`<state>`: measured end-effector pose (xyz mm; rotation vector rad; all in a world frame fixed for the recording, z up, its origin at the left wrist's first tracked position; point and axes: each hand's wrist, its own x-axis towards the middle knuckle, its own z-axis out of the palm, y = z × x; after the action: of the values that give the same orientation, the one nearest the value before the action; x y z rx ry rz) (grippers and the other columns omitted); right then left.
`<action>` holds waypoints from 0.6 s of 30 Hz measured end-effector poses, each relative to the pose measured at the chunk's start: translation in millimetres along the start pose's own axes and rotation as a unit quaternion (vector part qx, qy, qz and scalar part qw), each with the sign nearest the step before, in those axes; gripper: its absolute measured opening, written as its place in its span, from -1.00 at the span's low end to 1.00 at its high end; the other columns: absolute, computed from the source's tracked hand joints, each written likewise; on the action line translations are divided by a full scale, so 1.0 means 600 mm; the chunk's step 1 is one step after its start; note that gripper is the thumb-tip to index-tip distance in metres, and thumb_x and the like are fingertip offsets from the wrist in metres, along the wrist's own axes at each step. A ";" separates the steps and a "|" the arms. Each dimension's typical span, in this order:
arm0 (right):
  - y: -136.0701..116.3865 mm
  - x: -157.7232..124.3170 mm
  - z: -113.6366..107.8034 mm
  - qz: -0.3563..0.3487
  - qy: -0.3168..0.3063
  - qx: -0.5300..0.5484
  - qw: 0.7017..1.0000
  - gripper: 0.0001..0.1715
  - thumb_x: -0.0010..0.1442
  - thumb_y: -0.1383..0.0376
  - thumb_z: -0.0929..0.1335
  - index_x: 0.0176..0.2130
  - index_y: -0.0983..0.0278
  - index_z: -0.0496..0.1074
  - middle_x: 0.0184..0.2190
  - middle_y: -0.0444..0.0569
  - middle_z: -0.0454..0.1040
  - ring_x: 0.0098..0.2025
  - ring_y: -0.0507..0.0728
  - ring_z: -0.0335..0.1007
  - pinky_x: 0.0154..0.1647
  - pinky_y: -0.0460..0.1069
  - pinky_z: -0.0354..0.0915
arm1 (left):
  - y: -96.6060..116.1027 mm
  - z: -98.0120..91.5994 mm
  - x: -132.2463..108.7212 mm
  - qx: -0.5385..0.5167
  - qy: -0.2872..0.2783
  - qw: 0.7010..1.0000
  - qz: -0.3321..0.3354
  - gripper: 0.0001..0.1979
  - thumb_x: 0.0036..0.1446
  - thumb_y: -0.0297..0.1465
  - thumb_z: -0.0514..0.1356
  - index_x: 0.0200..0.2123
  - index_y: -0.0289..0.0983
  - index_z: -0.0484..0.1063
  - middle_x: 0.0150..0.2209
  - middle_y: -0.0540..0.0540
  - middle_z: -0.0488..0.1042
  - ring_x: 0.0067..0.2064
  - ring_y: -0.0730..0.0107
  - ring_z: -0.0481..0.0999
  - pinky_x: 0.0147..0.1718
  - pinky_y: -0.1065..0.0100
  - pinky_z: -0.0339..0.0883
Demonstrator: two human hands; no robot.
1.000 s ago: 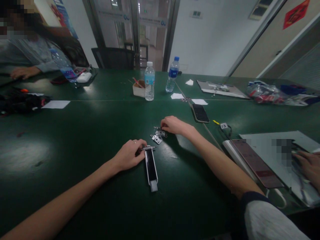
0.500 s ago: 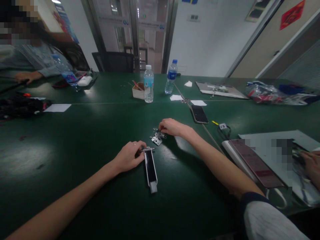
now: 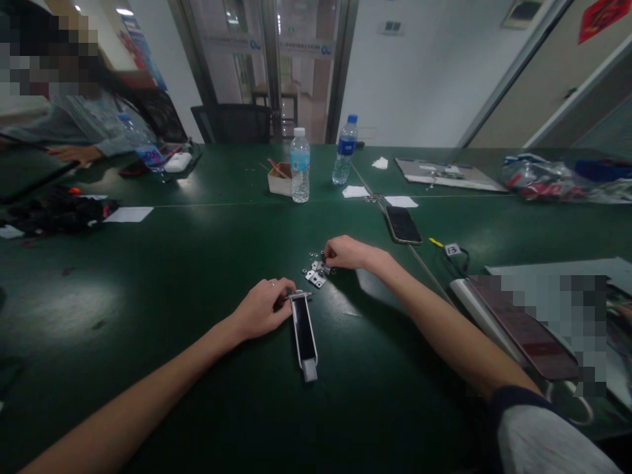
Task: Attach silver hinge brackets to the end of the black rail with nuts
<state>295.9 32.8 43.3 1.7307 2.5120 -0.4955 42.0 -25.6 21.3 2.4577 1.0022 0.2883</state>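
Observation:
My left hand (image 3: 264,308) is closed at the top end of a long, narrow white-framed part (image 3: 305,329) with a dark inner face, which lies on the green table. A thin metal crosspiece (image 3: 301,295) runs across that end, and the fingertips pinch its left side. My right hand (image 3: 347,253) is beyond it, fingers pinched together at the edge of a small pile of metal plates (image 3: 316,275). Whatever is between those fingertips is too small and hidden to make out. Several tiny nuts or rings (image 3: 313,255) lie around the plates.
Two water bottles (image 3: 300,172) (image 3: 345,155) and a small box (image 3: 280,181) stand farther back. A phone (image 3: 403,225) lies right of centre. To the right are a power bank-like white block (image 3: 476,316) and a reddish phone (image 3: 523,329). A co-worker's hand (image 3: 79,155) is at far left.
The whole view has shifted slightly, so things sit farther right in the picture. Both hands keep nearly the same pose, the left at the long part, the right at the plates.

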 end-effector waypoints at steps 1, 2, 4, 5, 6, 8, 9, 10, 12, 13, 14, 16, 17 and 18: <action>0.002 0.000 -0.001 -0.005 -0.001 0.002 1.000 -0.77 0.13 0.32 0.36 -0.20 0.35 0.54 -0.27 0.02 0.57 -0.28 0.08 0.47 -0.35 -0.10 0.25 | 0.000 0.000 0.000 0.000 -0.001 1.000 0.001 -0.75 0.18 -0.31 0.04 -0.13 -0.28 0.36 -0.39 -0.05 0.40 -0.37 0.29 0.36 -0.30 0.25 0.26; 0.003 0.000 -0.001 -0.011 0.000 0.002 1.000 -0.78 0.13 0.34 0.36 -0.20 0.35 0.54 -0.27 0.01 0.57 -0.28 0.07 0.46 -0.34 -0.10 0.25 | 0.000 0.000 0.000 0.000 -0.001 1.000 0.002 -0.75 0.18 -0.31 0.04 -0.13 -0.28 0.36 -0.39 -0.06 0.40 -0.37 0.29 0.36 -0.30 0.25 0.26; 0.006 -0.001 -0.002 -0.025 0.007 0.001 1.000 -0.80 0.14 0.37 0.35 -0.21 0.35 0.53 -0.28 0.00 0.57 -0.28 0.06 0.46 -0.33 -0.10 0.25 | 0.000 -0.001 0.000 -0.002 -0.002 1.000 0.003 -0.74 0.18 -0.31 0.03 -0.12 -0.29 0.36 -0.39 -0.06 0.41 -0.36 0.30 0.36 -0.29 0.25 0.26; 0.007 -0.001 -0.003 -0.029 0.012 0.002 0.999 -0.80 0.15 0.38 0.35 -0.20 0.36 0.52 -0.28 0.00 0.57 -0.28 0.06 0.46 -0.32 -0.10 0.25 | 0.000 0.000 0.000 -0.002 -0.003 1.000 0.004 -0.74 0.18 -0.31 0.03 -0.12 -0.29 0.36 -0.38 -0.06 0.41 -0.36 0.30 0.36 -0.29 0.25 0.26; 0.007 -0.002 -0.004 -0.031 0.015 0.004 0.999 -0.80 0.15 0.38 0.35 -0.19 0.36 0.52 -0.28 0.01 0.57 -0.28 0.06 0.46 -0.31 -0.10 0.25 | 0.000 0.000 0.000 -0.001 -0.002 1.000 0.005 -0.74 0.18 -0.31 0.04 -0.12 -0.29 0.36 -0.38 -0.06 0.41 -0.36 0.30 0.36 -0.28 0.25 0.26; 0.008 -0.004 -0.007 -0.025 0.015 0.008 1.000 -0.77 0.15 0.39 0.35 -0.16 0.37 0.51 -0.27 0.02 0.57 -0.28 0.06 0.47 -0.30 -0.10 0.26 | -0.001 0.001 0.001 0.000 0.000 1.000 0.008 -0.74 0.17 -0.31 0.04 -0.12 -0.29 0.36 -0.39 -0.06 0.41 -0.36 0.31 0.36 -0.27 0.24 0.26; 0.009 -0.005 -0.010 -0.020 0.013 0.008 1.000 -0.75 0.15 0.40 0.36 -0.14 0.37 0.50 -0.27 0.03 0.57 -0.27 0.07 0.47 -0.29 -0.09 0.27 | -0.001 0.001 0.001 -0.001 0.002 1.000 0.009 -0.74 0.17 -0.31 0.04 -0.13 -0.29 0.36 -0.39 -0.06 0.40 -0.36 0.31 0.36 -0.27 0.24 0.26; 0.009 -0.006 -0.013 -0.016 0.011 0.006 1.000 -0.74 0.15 0.39 0.36 -0.12 0.38 0.50 -0.26 0.04 0.57 -0.27 0.07 0.47 -0.28 -0.09 0.28 | 0.000 0.001 0.001 -0.002 0.003 1.000 0.010 -0.75 0.17 -0.31 0.04 -0.13 -0.29 0.36 -0.39 -0.06 0.40 -0.36 0.31 0.35 -0.27 0.24 0.26; 0.010 -0.011 -0.021 -0.008 0.011 -0.010 1.000 -0.74 0.16 0.39 0.35 -0.12 0.38 0.51 -0.24 0.06 0.57 -0.25 0.10 0.47 -0.26 -0.07 0.28 | 0.000 0.001 0.001 -0.006 0.002 1.000 0.009 -0.75 0.17 -0.31 0.05 -0.13 -0.28 0.36 -0.37 -0.06 0.40 -0.35 0.32 0.35 -0.27 0.25 0.25; 0.009 -0.014 -0.026 -0.004 0.013 -0.021 1.000 -0.74 0.17 0.39 0.35 -0.13 0.37 0.52 -0.24 0.06 0.57 -0.24 0.11 0.47 -0.25 -0.06 0.28 | 0.001 0.001 0.000 -0.008 0.001 1.000 0.007 -0.75 0.18 -0.31 0.05 -0.13 -0.28 0.36 -0.37 -0.06 0.40 -0.35 0.32 0.35 -0.27 0.25 0.25; 0.007 -0.018 -0.031 -0.003 0.015 -0.032 0.999 -0.75 0.17 0.39 0.34 -0.14 0.37 0.53 -0.24 0.07 0.57 -0.23 0.12 0.47 -0.24 -0.04 0.28 | 0.001 0.001 0.000 -0.012 0.000 1.000 0.006 -0.75 0.18 -0.31 0.05 -0.13 -0.28 0.36 -0.36 -0.07 0.41 -0.35 0.32 0.35 -0.27 0.25 0.26; -0.003 -0.030 -0.042 -0.011 0.018 -0.044 0.999 -0.77 0.18 0.41 0.33 -0.17 0.35 0.54 -0.25 0.05 0.57 -0.23 0.13 0.46 -0.25 -0.03 0.27 | 0.000 0.000 -0.001 -0.018 -0.002 1.000 0.007 -0.75 0.19 -0.30 0.05 -0.13 -0.28 0.37 -0.35 -0.07 0.41 -0.35 0.32 0.35 -0.27 0.25 0.26; -0.012 -0.036 -0.047 -0.022 0.015 -0.039 0.999 -0.77 0.18 0.42 0.32 -0.17 0.34 0.54 -0.26 0.04 0.56 -0.24 0.12 0.46 -0.26 -0.04 0.27 | -0.001 0.001 -0.001 -0.019 -0.001 1.000 0.007 -0.75 0.19 -0.30 0.05 -0.13 -0.28 0.37 -0.35 -0.07 0.41 -0.35 0.31 0.35 -0.27 0.25 0.26; -0.023 -0.044 -0.051 -0.036 0.010 -0.027 0.999 -0.77 0.19 0.42 0.32 -0.18 0.33 0.54 -0.26 0.02 0.56 -0.25 0.10 0.46 -0.28 -0.05 0.26 | -0.001 0.001 -0.001 -0.018 -0.001 1.000 0.007 -0.75 0.20 -0.30 0.05 -0.12 -0.28 0.36 -0.35 -0.07 0.41 -0.35 0.31 0.36 -0.28 0.24 0.26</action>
<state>297.4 13.7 81.1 1.6393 2.5850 -0.4131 41.2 -25.7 20.5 2.4328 0.9701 0.3049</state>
